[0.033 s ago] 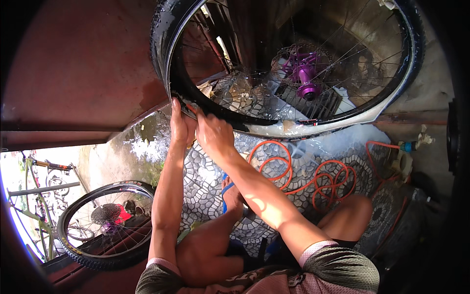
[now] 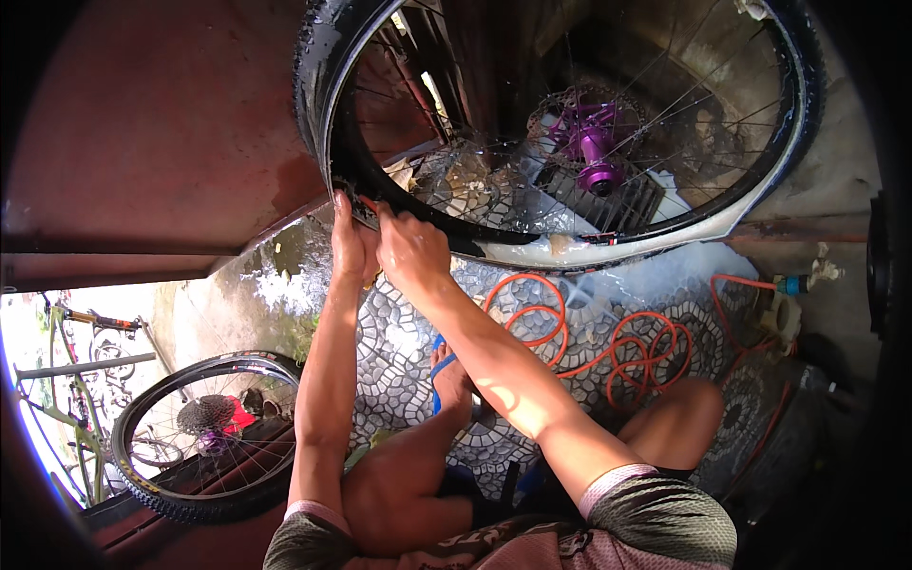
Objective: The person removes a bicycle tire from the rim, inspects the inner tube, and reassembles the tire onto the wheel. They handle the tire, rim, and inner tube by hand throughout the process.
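A large bicycle wheel with a purple hub (image 2: 597,157) stands upright before me. Its black knobby tyre (image 2: 309,85) hangs partly off the rim, and a whitish wet layer (image 2: 532,253) covers its lower part. At the wheel's lower left, my left hand (image 2: 350,242) is closed around the tyre's edge, thumb pointing up along it. My right hand (image 2: 413,249) is right beside it, fingers curled around a slim red-orange piece (image 2: 369,202) at the tyre's inner edge. Most of that piece is hidden by the fingers, so its kind is unclear.
An orange hose (image 2: 541,318) lies coiled on the pebble-patterned floor (image 2: 389,380), running to a tap (image 2: 822,271) at right. A second bicycle wheel (image 2: 161,499) with a cassette rests at lower left, near a bicycle frame (image 2: 71,408). A reddish-brown metal panel (image 2: 161,123) fills the upper left.
My right hand has shifted very slightly left along the tyre edge and looks sharper now. My left hand and the wheel stay where they were.
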The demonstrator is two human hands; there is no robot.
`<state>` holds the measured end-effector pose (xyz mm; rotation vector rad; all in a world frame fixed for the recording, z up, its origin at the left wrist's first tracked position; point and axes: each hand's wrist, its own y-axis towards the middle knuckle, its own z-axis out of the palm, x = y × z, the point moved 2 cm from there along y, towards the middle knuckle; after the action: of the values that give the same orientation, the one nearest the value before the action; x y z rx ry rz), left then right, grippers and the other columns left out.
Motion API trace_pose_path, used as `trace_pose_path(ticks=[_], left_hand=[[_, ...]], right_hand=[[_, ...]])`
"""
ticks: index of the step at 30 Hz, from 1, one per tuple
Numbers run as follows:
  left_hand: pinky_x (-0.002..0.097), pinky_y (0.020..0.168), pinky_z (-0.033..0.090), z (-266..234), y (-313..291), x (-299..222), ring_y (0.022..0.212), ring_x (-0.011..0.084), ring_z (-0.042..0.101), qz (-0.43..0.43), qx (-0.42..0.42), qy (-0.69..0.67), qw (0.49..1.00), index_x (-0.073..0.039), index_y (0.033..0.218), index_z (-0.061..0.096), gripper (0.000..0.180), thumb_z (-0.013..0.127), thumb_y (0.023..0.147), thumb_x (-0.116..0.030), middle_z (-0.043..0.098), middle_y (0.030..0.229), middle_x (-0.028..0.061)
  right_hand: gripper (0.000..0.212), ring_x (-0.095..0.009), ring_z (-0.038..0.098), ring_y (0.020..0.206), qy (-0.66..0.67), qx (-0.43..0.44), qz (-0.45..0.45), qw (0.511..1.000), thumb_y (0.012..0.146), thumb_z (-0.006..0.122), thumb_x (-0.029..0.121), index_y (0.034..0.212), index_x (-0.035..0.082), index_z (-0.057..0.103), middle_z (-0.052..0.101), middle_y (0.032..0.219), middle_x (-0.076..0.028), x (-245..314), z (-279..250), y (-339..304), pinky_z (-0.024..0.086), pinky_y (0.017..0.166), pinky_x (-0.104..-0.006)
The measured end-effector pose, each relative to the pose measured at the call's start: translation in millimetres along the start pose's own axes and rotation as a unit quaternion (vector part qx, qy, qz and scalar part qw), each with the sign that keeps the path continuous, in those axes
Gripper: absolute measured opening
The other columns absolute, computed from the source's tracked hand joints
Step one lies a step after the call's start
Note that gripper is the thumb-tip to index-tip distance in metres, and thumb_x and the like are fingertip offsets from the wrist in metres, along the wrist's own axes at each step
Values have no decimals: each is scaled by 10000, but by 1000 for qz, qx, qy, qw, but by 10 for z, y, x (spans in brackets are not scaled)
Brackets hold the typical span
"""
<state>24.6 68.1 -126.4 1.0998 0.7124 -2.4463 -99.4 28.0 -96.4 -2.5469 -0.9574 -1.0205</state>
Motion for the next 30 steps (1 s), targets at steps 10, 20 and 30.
trace_pose_path(ticks=[10,20,30], left_hand=[[444,1059,479,-228,161,31,1148,258,634,10,16,-6,1000,-68,1338,592,575,488,1071,-567,677,1262,93],[430,1124,458,-175,196,-7,1278,268,591,32,14,-28,999,-73,1482,442,551,491,1099,-466,600,1392,106],[471,1128,460,-196,158,25,1306,283,578,30,20,-42,998,-89,1496,441,526,485,1106,-439,578,1451,105]], right_hand=[[340,-396,755,767,-30,34,-31,999,983,569,189,1288,58,641,740,872,-218,43,-69,247,627,702,-490],[286,-417,748,770,-11,75,-15,997,979,554,170,1215,51,663,740,833,-234,26,-83,-9,613,687,-517],[190,-416,747,756,-9,3,-62,998,965,579,160,1020,33,709,734,798,-236,19,-190,-203,611,693,-523]])
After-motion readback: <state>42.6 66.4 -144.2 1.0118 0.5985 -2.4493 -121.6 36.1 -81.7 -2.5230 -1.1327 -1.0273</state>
